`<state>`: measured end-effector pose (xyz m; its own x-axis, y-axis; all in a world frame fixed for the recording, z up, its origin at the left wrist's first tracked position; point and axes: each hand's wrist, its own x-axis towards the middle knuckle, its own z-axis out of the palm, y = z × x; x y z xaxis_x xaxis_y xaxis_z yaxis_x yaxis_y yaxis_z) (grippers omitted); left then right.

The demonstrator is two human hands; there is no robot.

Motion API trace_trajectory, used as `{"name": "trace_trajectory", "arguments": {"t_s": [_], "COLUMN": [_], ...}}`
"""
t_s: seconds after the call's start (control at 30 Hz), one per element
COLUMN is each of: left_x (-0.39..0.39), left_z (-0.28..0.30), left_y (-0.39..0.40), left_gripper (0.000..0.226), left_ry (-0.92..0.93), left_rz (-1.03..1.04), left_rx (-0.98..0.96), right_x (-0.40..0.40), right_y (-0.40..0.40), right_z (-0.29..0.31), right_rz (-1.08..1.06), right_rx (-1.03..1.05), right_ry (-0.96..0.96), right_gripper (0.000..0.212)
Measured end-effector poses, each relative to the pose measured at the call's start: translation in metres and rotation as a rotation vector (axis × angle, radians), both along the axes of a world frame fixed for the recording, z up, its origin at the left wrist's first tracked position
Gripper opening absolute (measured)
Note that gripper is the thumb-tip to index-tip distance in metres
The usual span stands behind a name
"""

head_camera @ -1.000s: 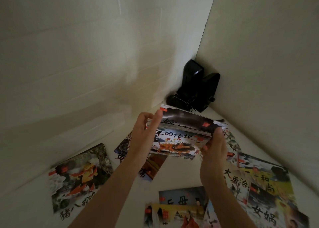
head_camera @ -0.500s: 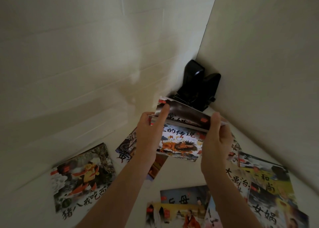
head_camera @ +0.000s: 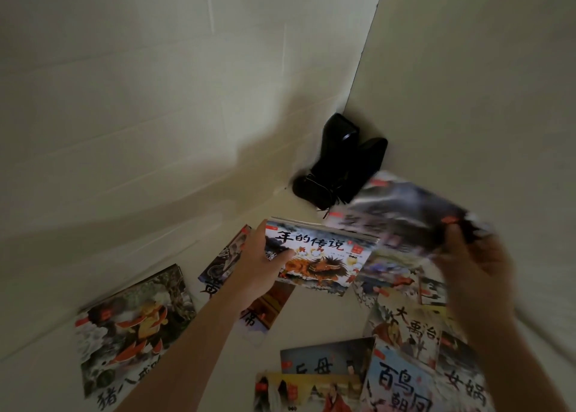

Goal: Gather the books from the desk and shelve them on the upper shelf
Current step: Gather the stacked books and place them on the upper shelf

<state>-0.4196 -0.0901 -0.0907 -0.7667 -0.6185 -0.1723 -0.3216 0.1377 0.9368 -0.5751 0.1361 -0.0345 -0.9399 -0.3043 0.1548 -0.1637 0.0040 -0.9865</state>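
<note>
From the head view, the left hand (head_camera: 260, 263) holds a small stack of books (head_camera: 321, 256) above the table (head_camera: 218, 365), its grip closed on the stack's left edge with the thumb across the top cover. The right hand (head_camera: 477, 265) pinches a blurred dark book (head_camera: 405, 212) just right of the stack. More books lie flat on the table, among them an orange-figure book (head_camera: 134, 327), and black speakers (head_camera: 339, 162) stand in the corner.
</note>
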Motion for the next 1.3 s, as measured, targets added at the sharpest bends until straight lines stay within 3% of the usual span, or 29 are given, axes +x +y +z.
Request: {"name": "trace_trajectory", "arguments": {"t_s": [0.1,0.17,0.2,0.3,0.5,0.67,0.83,0.97,1.1,1.3], "left_x": [0.0,0.0,0.0,0.003,0.005,0.001,0.0,0.0,0.001,0.003], "left_z": [-0.003,-0.003,-0.003,0.0,-0.005,-0.009,-0.013,-0.019,-0.018,-0.018], "left_y": [-0.003,-0.003,-0.003,-0.004,-0.011,-0.012,-0.009,-0.012,-0.009,-0.004], "left_gripper": [0.039,0.042,0.04,0.024,0.031,0.031,0.049,0.02,0.021,0.034], "left_ry": [-0.049,-0.057,-0.056,-0.063,-0.056,0.006,0.099,0.006,0.04,0.14], "left_rz": [-0.016,-0.015,-0.015,-0.043,-0.1,-0.036,-0.006,-0.063,-0.054,0.031], "left_rx": [0.005,0.035,0.045,0.013,0.057,0.058,0.149,0.057,0.042,0.083], "right_x": [-0.039,-0.052,-0.052,-0.034,-0.012,0.011,0.014,0.01,0.009,0.007], "right_y": [0.057,0.071,0.067,0.028,-0.032,-0.065,-0.06,-0.051,-0.055,-0.066], "right_z": [0.013,0.016,0.011,-0.01,-0.022,-0.016,-0.011,-0.005,-0.013,-0.035], "right_rz": [-0.271,-0.311,-0.34,-0.229,-0.01,0.204,0.146,0.131,0.094,0.113], "right_rx": [-0.01,-0.14,-0.133,-0.026,-0.09,-0.017,0.071,0.052,0.03,0.104], "right_ry": [-0.096,-0.186,-0.134,-0.053,-0.133,-0.173,-0.099,-0.09,-0.125,-0.36], "right_gripper": [0.048,0.039,0.032,0.01,0.013,0.017,0.019,0.024,0.009,0.014]}}
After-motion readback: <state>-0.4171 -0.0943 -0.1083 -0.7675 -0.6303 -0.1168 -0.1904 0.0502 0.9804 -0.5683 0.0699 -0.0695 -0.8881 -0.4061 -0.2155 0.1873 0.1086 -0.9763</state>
